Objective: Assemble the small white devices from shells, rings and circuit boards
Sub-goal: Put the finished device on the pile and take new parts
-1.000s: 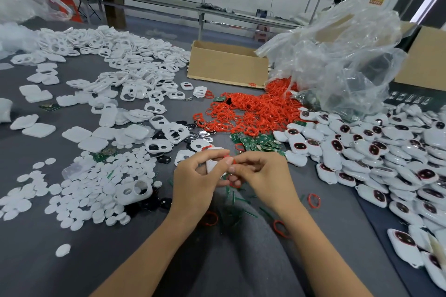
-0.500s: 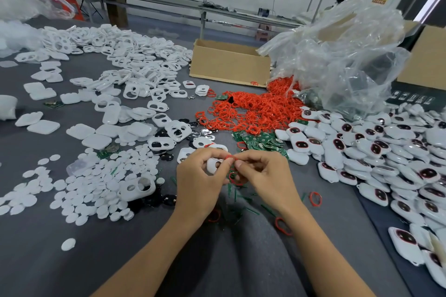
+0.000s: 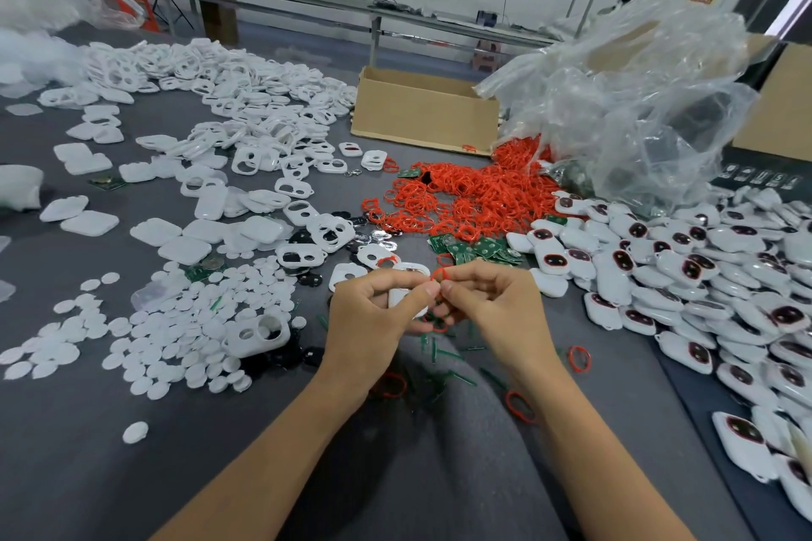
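A white shell is clasped in the left grip, just nearer than the ring heap. A red ring, pinched in the right grip, has been raised to its rim, so seating is judged next.

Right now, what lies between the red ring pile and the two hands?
In the head view, green circuit boards lie there, below the red ring pile and just beyond the right hand.
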Demonstrator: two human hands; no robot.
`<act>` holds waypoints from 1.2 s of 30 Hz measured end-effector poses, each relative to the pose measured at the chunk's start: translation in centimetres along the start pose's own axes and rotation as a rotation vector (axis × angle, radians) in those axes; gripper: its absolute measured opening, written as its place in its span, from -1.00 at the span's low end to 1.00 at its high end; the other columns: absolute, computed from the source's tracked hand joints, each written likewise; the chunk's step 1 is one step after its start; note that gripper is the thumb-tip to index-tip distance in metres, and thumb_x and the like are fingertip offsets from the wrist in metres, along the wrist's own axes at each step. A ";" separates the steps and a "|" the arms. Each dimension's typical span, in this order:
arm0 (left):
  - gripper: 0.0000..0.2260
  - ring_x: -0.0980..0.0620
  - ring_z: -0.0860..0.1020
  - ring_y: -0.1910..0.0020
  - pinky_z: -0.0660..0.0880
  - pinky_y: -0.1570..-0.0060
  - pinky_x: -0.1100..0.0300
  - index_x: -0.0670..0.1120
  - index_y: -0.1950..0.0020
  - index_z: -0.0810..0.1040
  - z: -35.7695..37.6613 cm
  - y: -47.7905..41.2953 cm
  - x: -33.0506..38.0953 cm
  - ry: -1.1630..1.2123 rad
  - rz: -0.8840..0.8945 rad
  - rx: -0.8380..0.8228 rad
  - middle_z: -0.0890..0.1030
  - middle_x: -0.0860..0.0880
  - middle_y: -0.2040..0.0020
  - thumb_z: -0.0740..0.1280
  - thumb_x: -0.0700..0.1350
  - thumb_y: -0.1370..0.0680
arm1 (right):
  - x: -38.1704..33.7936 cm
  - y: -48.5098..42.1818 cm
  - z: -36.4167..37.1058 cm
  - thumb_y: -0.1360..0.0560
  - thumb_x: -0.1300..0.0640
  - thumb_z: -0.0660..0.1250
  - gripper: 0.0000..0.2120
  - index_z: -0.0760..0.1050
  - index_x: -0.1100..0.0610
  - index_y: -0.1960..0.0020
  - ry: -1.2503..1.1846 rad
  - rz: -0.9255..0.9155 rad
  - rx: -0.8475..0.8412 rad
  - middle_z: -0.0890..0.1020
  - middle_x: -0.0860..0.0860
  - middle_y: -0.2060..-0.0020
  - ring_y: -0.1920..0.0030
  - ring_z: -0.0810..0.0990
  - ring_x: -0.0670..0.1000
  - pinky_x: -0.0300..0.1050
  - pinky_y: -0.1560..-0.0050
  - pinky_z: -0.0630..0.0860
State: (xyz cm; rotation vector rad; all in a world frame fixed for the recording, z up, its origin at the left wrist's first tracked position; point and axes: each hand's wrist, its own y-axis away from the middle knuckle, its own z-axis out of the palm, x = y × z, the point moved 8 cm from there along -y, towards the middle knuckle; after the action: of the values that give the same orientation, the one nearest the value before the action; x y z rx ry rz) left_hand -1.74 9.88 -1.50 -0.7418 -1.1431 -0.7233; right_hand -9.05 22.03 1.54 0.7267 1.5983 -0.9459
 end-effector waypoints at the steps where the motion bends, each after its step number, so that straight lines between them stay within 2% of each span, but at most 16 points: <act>1: -0.89 0.04 0.66 0.30 0.60 0.36 0.22 -0.07 0.20 0.70 -0.1 0.0 0.0 -0.020 0.014 0.009 0.69 -0.13 0.17 0.48 -0.27 -0.46 | 0.0 0.0 0.1 -0.47 0.46 0.32 -0.79 0.64 0.20 0.15 0.005 -0.003 -0.006 0.64 0.09 0.44 0.43 0.59 -0.01 -0.20 0.39 0.55; 5: -0.87 0.02 0.67 0.26 0.61 0.36 0.21 -0.09 0.18 0.70 -0.6 -0.3 -0.4 -0.011 0.000 0.036 0.67 -0.19 0.11 0.44 -0.30 -0.48 | 0.2 -0.1 0.1 -0.46 0.46 0.32 -0.82 0.64 0.26 0.11 -0.063 0.030 -0.033 0.66 0.16 0.37 0.41 0.59 0.01 -0.22 0.36 0.55; 9: -0.86 0.00 0.68 0.29 0.62 0.36 0.17 -0.10 0.20 0.70 -0.4 -0.4 -0.5 -0.037 0.003 0.003 0.68 -0.16 0.13 0.45 -0.32 -0.47 | 0.6 -0.3 0.1 -0.46 0.48 0.30 -0.79 0.63 0.23 0.13 -0.072 0.071 -0.067 0.67 0.10 0.37 0.39 0.62 -0.03 -0.25 0.33 0.56; 11: -0.84 0.01 0.67 0.33 0.64 0.34 0.14 -0.07 0.21 0.69 -0.2 -0.3 -0.4 -0.101 0.037 -0.017 0.66 -0.09 0.16 0.45 -0.32 -0.47 | 0.8 -0.3 -0.1 -0.46 0.48 0.30 -0.79 0.63 0.25 0.12 -0.066 0.086 -0.080 0.67 0.08 0.38 0.39 0.62 -0.05 -0.26 0.33 0.55; 15: -0.83 -0.02 0.66 0.27 0.64 0.33 0.13 -0.04 0.18 0.69 0.0 -0.2 0.2 -0.244 0.141 -0.035 0.62 -0.06 0.16 0.43 -0.30 -0.50 | 0.7 -0.2 -0.2 -0.48 0.47 0.28 -0.81 0.61 0.27 0.07 -0.051 0.090 -0.152 0.67 0.07 0.36 0.38 0.62 -0.07 -0.27 0.31 0.57; 19: -0.91 -0.03 0.64 0.26 0.64 0.37 0.06 -0.16 0.12 0.70 0.0 0.1 0.7 -0.357 0.238 -0.012 0.62 -0.06 0.17 0.42 -0.30 -0.50 | 0.4 0.0 0.0 -0.52 0.36 0.26 -0.85 0.62 0.27 0.08 -0.035 0.071 -0.199 0.65 0.22 0.26 0.29 0.63 0.03 -0.18 0.21 0.61; 26: -0.92 0.03 0.64 0.26 0.64 0.36 0.07 -0.19 0.11 0.70 0.0 0.2 0.8 -0.401 0.266 0.000 0.63 -0.04 0.13 0.43 -0.32 -0.49 | 1.0 0.0 -0.2 -0.43 0.39 0.36 -0.85 0.60 0.36 0.01 -0.072 0.111 -0.235 0.68 0.22 0.24 0.24 0.67 0.04 -0.23 0.19 0.61; 29: -0.93 0.03 0.64 0.20 0.64 0.28 0.07 -0.17 0.11 0.69 0.0 0.3 1.0 -0.411 0.283 0.012 0.64 -0.02 0.12 0.43 -0.31 -0.49 | 0.9 -0.1 -0.2 -0.38 0.40 0.40 -0.83 0.60 0.31 0.03 -0.066 0.109 -0.246 0.69 0.15 0.24 0.25 0.65 0.00 -0.24 0.20 0.59; 32: -0.85 0.06 0.67 0.16 0.62 0.28 0.23 -0.13 0.03 0.67 -0.3 0.2 0.6 -0.305 0.211 0.028 0.65 -0.05 0.02 0.37 -0.34 -0.53 | 0.4 -0.4 -0.5 -0.39 0.40 0.41 -0.77 0.61 0.23 -0.03 0.001 0.054 -0.209 0.69 0.09 0.18 0.20 0.63 -0.08 -0.29 0.15 0.55; 34: -0.77 0.06 0.68 0.11 0.62 0.24 0.25 -0.09 0.00 0.64 -0.3 0.0 0.1 -0.214 0.127 0.004 0.64 -0.07 -0.02 0.31 -0.39 -0.55 | -0.3 -0.4 -0.7 -0.42 0.39 0.40 -0.76 0.61 0.18 -0.05 0.084 -0.024 -0.142 0.69 0.01 0.16 0.20 0.64 -0.15 -0.34 0.12 0.52; 36: -0.75 0.03 0.68 0.11 0.63 0.19 0.21 -0.08 0.00 0.61 0.0 0.0 -0.3 -0.162 0.074 -0.036 0.63 -0.08 -0.05 0.28 -0.41 -0.55 | -1.3 -0.2 -0.7 -0.43 0.38 0.41 -0.77 0.62 0.17 -0.04 0.235 -0.161 -0.049 0.68 -0.03 0.14 0.17 0.64 -0.14 -0.33 0.09 0.52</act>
State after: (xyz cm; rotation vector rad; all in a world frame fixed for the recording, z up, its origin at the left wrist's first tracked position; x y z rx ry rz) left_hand -1.78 9.95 -1.78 -0.8815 -1.2453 -0.6321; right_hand -9.24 22.59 2.92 0.7028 1.9034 -0.9598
